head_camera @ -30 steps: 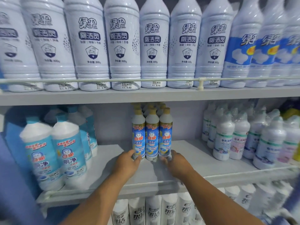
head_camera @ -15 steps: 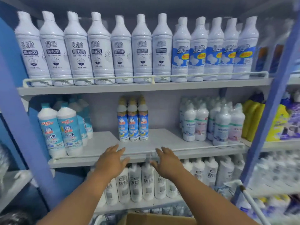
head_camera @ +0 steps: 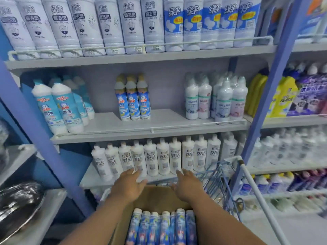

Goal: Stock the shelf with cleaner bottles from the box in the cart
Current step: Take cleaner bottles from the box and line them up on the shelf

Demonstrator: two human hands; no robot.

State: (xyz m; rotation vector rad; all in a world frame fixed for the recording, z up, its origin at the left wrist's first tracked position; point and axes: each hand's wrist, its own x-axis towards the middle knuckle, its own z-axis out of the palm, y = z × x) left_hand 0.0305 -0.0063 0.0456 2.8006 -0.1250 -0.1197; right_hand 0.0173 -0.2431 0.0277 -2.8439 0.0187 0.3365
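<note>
A pack of three blue-labelled cleaner bottles stands upright at the middle of the grey middle shelf. Below me an open cardboard box sits in the blue wire cart, with several more blue cleaner bottles lying in it. My left hand and my right hand hover over the far end of the box, palms down, fingers apart, holding nothing.
White bottles fill the lower shelf behind my hands. Light-blue bottles stand at the left of the middle shelf, white wrapped bottles at the right. A blue upright and the cart handle are to the right.
Both hands have let go of the three-bottle pack on the middle shelf and drawn back and down to above the box. The view has pulled away from the shelf.
</note>
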